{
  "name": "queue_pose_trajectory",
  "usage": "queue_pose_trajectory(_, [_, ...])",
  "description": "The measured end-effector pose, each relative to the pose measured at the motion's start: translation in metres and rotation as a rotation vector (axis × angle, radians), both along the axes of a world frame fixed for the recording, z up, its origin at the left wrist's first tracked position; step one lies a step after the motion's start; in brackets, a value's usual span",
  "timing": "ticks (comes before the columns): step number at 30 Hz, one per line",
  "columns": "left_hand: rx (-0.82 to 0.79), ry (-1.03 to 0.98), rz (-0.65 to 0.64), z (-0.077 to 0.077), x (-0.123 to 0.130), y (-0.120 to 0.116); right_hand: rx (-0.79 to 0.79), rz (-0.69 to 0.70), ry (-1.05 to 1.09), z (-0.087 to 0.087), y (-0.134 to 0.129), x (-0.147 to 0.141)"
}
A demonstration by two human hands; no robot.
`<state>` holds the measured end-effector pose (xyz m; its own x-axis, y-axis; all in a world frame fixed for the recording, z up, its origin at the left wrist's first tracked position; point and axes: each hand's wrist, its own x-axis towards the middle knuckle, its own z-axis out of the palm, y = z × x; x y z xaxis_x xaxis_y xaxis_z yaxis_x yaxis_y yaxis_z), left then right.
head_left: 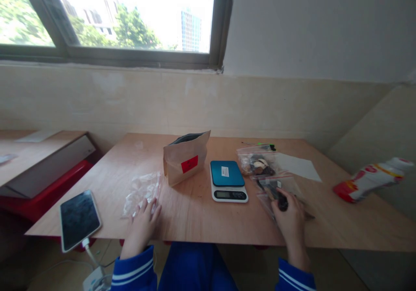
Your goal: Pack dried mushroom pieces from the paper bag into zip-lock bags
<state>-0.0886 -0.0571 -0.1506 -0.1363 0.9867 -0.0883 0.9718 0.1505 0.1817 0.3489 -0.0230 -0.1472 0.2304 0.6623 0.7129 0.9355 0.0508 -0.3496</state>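
Left hand [141,226] lies spread, touching one crumpled clear plastic bag [142,192] — right hand [290,219] pinches one dark lump [282,203] against one zip bag [276,191] — both on the plywood tabletop [195,226], either side of one digital scale [227,181].

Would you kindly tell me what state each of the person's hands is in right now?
Left hand: open, fingertips on a crumpled clear plastic bag.
Right hand: closed, holding a clear zip bag.

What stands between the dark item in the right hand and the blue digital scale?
Nothing upright: the dark item in the right hand is over a clear zip bag, whose edge reaches toward the blue digital scale; then comes a strip of plywood tabletop.
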Motion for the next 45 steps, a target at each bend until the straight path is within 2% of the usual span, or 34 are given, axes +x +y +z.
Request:
queue_pose_trajectory(3, [0.041,-0.018,0.023,0.008,0.007,0.017,0.007,-0.006,0.066,0.006,-0.006,-0.002])
queue_pose_trajectory(5, [0.101,-0.072,0.115,0.015,0.011,0.024,0.015,-0.017,0.133,0.009,-0.010,-0.002])
queue_pose_trajectory(7, [0.220,-0.139,0.208,0.022,0.015,0.026,0.028,-0.023,0.205,0.011,-0.015,0.001])
queue_pose_trajectory(9, [0.356,-0.246,0.226,0.029,0.021,0.022,0.066,-0.045,0.269,0.012,-0.021,0.004])
queue_pose_trajectory(12, [0.474,-0.528,0.102,0.040,0.035,0.011,0.165,-0.118,0.381,0.019,-0.029,0.006])
queue_pose_trajectory(14, [0.451,-0.723,-0.016,0.049,0.050,0.004,0.260,-0.158,0.498,0.030,-0.032,0.002])
queue_pose_trajectory(17, [0.376,-0.884,-0.064,0.064,0.078,-0.003,0.410,-0.143,0.663,0.055,-0.038,-0.013])
queue_pose_trajectory(20, [0.314,-0.966,-0.157,0.076,0.106,-0.007,0.476,-0.054,0.762,0.083,-0.045,-0.034])
queue_pose_trajectory(22, [0.296,-1.045,-0.229,0.081,0.122,-0.011,0.451,0.045,0.842,0.097,-0.050,-0.050])
queue_pose_trajectory(24, [0.324,-1.124,-0.260,0.084,0.135,-0.014,0.346,0.178,0.938,0.106,-0.055,-0.067])
queue_pose_trajectory(28, [0.428,-1.187,-0.241,0.090,0.144,-0.019,0.017,0.467,1.063,0.109,-0.057,-0.095])
queue_pose_trajectory(30, [0.378,-1.205,-0.258,0.094,0.141,-0.021,-0.064,0.537,1.086,0.108,-0.056,-0.103])
queue_pose_trajectory(34, [0.232,-1.236,-0.349,0.100,0.135,-0.023,-0.097,0.579,1.152,0.106,-0.052,-0.106])
queue_pose_trajectory(39, [0.145,-1.336,-0.399,0.097,0.139,-0.024,-0.137,0.610,1.209,0.104,-0.051,-0.105])
queue_pose_trajectory(42, [0.108,-1.415,-0.322,0.094,0.140,-0.021,-0.133,0.578,1.129,0.100,-0.047,-0.107])
queue_pose_trajectory(45, [0.134,-1.485,-0.191,0.093,0.138,-0.016,-0.106,0.466,0.976,0.095,-0.043,-0.110])
